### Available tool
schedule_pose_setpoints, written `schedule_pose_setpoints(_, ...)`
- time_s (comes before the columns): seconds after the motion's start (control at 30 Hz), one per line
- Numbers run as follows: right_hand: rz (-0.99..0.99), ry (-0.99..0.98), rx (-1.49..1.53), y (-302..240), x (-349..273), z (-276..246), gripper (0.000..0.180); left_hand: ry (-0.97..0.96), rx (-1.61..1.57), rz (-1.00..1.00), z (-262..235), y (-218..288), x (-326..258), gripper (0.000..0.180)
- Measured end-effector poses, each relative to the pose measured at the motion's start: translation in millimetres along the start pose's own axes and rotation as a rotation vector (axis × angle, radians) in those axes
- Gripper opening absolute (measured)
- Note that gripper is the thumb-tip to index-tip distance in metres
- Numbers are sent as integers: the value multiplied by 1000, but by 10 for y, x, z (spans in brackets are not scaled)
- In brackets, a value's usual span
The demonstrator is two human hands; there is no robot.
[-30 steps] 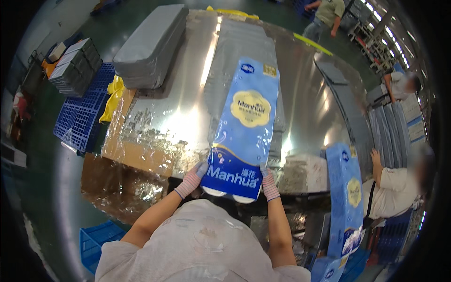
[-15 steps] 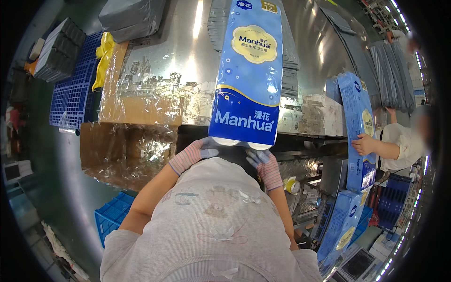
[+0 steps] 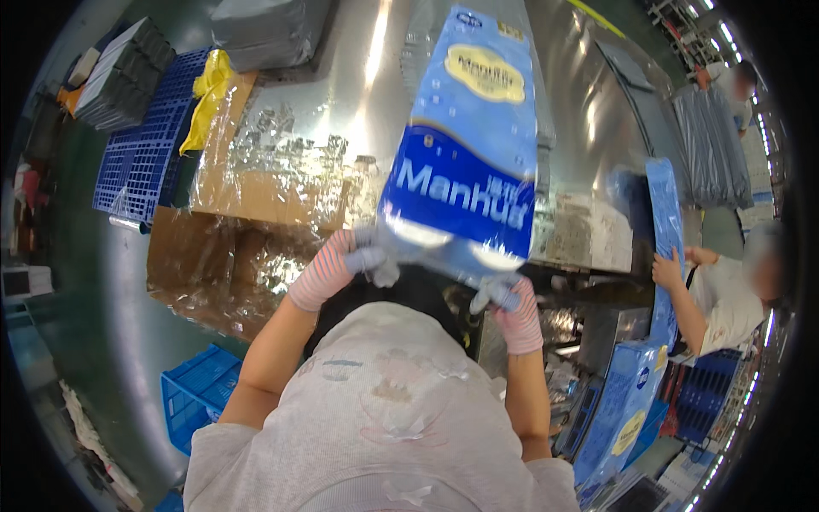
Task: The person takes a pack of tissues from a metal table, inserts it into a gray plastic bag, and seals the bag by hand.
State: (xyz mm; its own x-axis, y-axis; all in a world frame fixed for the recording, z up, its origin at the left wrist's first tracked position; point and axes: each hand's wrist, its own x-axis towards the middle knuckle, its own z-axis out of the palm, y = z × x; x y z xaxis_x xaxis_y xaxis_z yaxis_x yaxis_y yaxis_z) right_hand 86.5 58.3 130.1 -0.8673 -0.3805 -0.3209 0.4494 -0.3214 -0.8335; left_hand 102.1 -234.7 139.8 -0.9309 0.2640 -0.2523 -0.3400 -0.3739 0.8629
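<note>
- setting: workshop floor with a wide, shiny metal worktable (image 3: 597, 111) running away from the camera; glare from overhead lights streaks its top.
- on the table's left part: flattened brown cardboard sheets under clear plastic film (image 3: 256, 183), overhanging the near edge; a yellow rag or bag (image 3: 205, 94) lies at their far left corner.
- beyond the table's left side: a blue plastic pallet (image 3: 141, 158) on the floor, a stack of grey trays (image 3: 115, 72) past it; a blue crate (image 3: 192, 405) sits low left, near the person's left elbow.
- far end of the table: a grey wrapped bundle (image 3: 269, 26).
- main item: a long blue-and-white plastic pack of paper rolls (image 3: 465, 141), with a yellow oval label near its far end, held over the table and tilted so the far end points away; two round white roll ends show through its near end.
- left hand (image 3: 363, 256): striped work glove, fingers closed on the pack's near left corner.
- right hand (image 3: 503, 299): same kind of glove, fingers closed under the pack's near right corner; exact finger placement partly hidden by the film.
- right side: another person in a light shirt, one hand (image 3: 667, 269) on an upright blue pack (image 3: 665, 230) at the table's edge.
- below that: more blue packs (image 3: 623, 410) standing on end, well apart from the held pack.
</note>
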Motion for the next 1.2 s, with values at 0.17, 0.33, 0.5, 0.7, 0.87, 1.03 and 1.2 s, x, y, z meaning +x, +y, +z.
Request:
schedule_pose_setpoints(0.17, 381, 92, -411, 318, 152, -973, 23, 38, 559, -262, -776, -240, 18, 28)
schedule_pose_setpoints(0.33, -129, 425, -99, 56, 1272, -1172, 48, 198, 590, -82, -731, -221, 499, 39)
schedule_pose_setpoints(0.5, -204, 363, -438, -81, 2078, -694, 54, 372, 1017, -44, -281, -425, 969, 58)
schedule_pose_setpoints(0.7, -168, 236, -970, -158, 2366, -1017, 34, 406, 716, -110, -665, -337, 1209, 61)
schedule_pose_setpoints(0.87, 207, -190, -852, -925, 2738, -927, 20, 420, 349, -52, -575, 98, 1719, 68)
schedule_pose_setpoints(1.03, -4, 63, -1627, -1614, 3898, -974, 19, 450, 252, 176, -624, 44, 2244, 67)
schedule_pose_setpoints(1.2, -233, 270, -1943, -1881, 4932, -830, 19, 388, 139, 234, -501, 228, 2472, 66)
